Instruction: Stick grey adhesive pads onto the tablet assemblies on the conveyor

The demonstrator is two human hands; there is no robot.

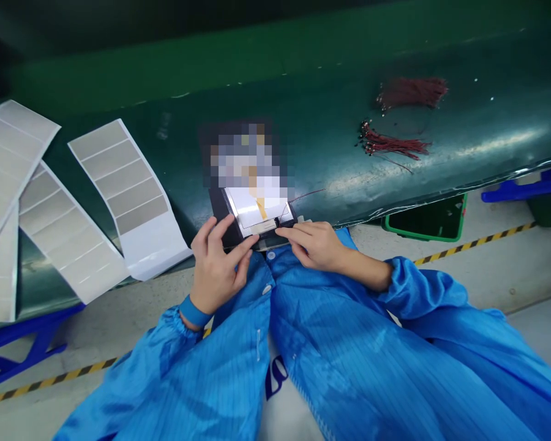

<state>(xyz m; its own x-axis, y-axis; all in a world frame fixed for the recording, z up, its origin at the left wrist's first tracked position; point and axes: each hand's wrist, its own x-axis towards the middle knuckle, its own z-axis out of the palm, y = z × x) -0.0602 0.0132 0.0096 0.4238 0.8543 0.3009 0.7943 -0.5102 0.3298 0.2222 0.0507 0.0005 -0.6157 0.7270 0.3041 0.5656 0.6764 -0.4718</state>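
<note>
A flat panel [243, 211] with a bright white face and a dark frame lies near the front edge of the bench, its upper part blurred out. A yellow-brown tape strip [261, 208] runs down its face, and a pale strip [262, 227] lies along the near edge. My left hand [218, 260] is spread at the panel's left near corner, thumb touching the near edge by the pale strip. From the right, my right hand [316, 245] rests its outstretched forefinger on the near right corner, where a thin dark wire [307, 195] leads away.
Sheets of grey rectangular labels [128, 177] lie at the left, one curling near the bench edge. Two bundles of dark red wires [395, 144] are on the green bench top [330, 116] at the right. Below the bench stands a green bin [425, 219].
</note>
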